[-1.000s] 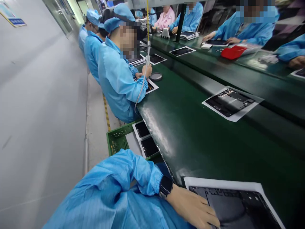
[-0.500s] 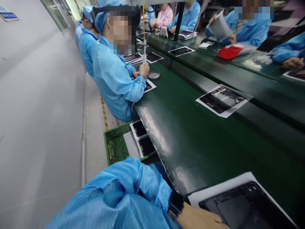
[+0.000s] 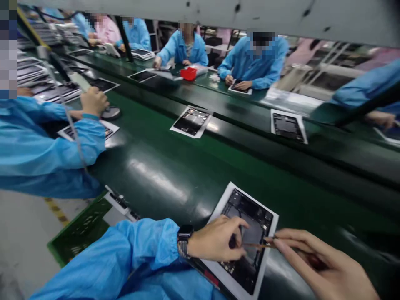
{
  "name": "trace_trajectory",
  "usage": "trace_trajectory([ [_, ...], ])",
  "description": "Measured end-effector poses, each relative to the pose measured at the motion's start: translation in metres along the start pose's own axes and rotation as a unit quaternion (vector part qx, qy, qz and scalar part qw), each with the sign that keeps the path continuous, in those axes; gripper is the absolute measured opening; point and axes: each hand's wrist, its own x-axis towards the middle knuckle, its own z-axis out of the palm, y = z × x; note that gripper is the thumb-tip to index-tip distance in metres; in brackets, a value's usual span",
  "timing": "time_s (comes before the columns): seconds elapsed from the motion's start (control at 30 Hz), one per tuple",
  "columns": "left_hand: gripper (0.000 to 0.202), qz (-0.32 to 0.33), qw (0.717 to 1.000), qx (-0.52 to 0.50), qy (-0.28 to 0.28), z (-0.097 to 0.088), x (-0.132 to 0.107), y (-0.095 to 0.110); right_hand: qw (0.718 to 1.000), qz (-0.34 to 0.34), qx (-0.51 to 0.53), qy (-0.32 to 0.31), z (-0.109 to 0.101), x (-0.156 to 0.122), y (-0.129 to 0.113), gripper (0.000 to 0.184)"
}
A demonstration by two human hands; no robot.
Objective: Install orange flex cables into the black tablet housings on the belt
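Note:
A dark tablet housing (image 3: 246, 216) with parts inside lies on a white sheet (image 3: 214, 212) at the front of the green bench. My left hand (image 3: 215, 239), a watch on its wrist, is over the housing's left side; its forefinger is raised, and the thumb and another finger close at one end of a thin copper-coloured strip (image 3: 256, 245), perhaps a flex cable. At the strip's other end, my right hand (image 3: 325, 260) pinches it with thumb and forefinger, just right of the housing. The strip spans the gap between both hands, above the housing.
More housings on sheets lie along the bench, one at centre (image 3: 191, 121) and one at right (image 3: 289, 127). To my left a co-worker's sleeve (image 3: 46, 146) reaches over the bench. A green crate (image 3: 78, 233) stands below the edge. Opposite is a red tray (image 3: 188, 74).
My view has swung right. My left hand now is over the housing, at the copper-coloured strip. My right hand has come into view, pinching the strip.

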Motion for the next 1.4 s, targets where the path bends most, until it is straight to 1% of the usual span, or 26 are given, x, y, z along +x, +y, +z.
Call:
trace_trajectory([
  [0.07,0.046,0.002,0.997,0.068,0.029,-0.001,0.005,-0.006,0.999,0.026,0.031,-0.026,0.0,0.018,-0.004,0.033],
  [0.13,0.042,0.017,0.988,0.146,0.039,-0.005,0.009,-0.014,0.997,0.032,0.057,-0.037,0.008,0.04,-0.005,0.031],
  [0.23,0.031,0.059,0.961,0.268,0.018,-0.013,0.016,-0.026,0.994,0.029,0.082,-0.061,0.024,0.073,0.002,0.027],
  [0.33,0.02,0.116,0.921,0.371,-0.014,-0.022,0.023,-0.036,0.991,0.026,0.102,-0.079,0.04,0.098,0.015,0.021],
  [0.43,0.022,0.153,0.891,0.427,-0.023,-0.027,0.028,-0.045,0.991,0.03,0.095,-0.087,0.054,0.116,0.027,0.016],
  [0.53,0.028,0.173,0.879,0.444,-0.022,-0.029,0.031,-0.054,0.993,0.025,0.064,-0.092,0.066,0.131,0.036,0.013],
  [0.63,0.031,0.181,0.879,0.441,-0.025,-0.027,0.033,-0.061,0.995,0.026,0.016,-0.097,0.076,0.142,0.04,0.009],
  [0.73,0.028,0.191,0.886,0.422,-0.02,-0.025,0.037,-0.066,0.993,0.044,-0.041,-0.105,0.083,0.151,0.04,0.009],
  [0.9,0.024,0.203,0.904,0.376,0.005,-0.022,0.039,-0.07,0.986,0.072,-0.081,-0.124,0.084,0.161,0.04,0.006],
  [0.97,0.023,0.204,0.909,0.364,0.013,-0.021,0.04,-0.07,0.982,0.088,-0.098,-0.135,0.083,0.166,0.043,0.009],
  [1.07,0.022,0.204,0.913,0.353,0.018,-0.021,0.04,-0.07,0.972,0.121,-0.134,-0.152,0.078,0.178,0.045,0.02],
  [1.17,0.025,0.208,0.914,0.348,0.019,-0.022,0.041,-0.071,0.96,0.14,-0.172,-0.168,0.072,0.188,0.042,0.026],
  [1.27,0.027,0.207,0.916,0.342,0.022,-0.023,0.041,-0.073,0.953,0.137,-0.213,-0.167,0.068,0.186,0.034,0.03],
  [1.4,0.026,0.207,0.92,0.333,0.017,-0.024,0.042,-0.075,0.949,0.111,-0.261,-0.138,0.073,0.165,0.021,0.027],
])
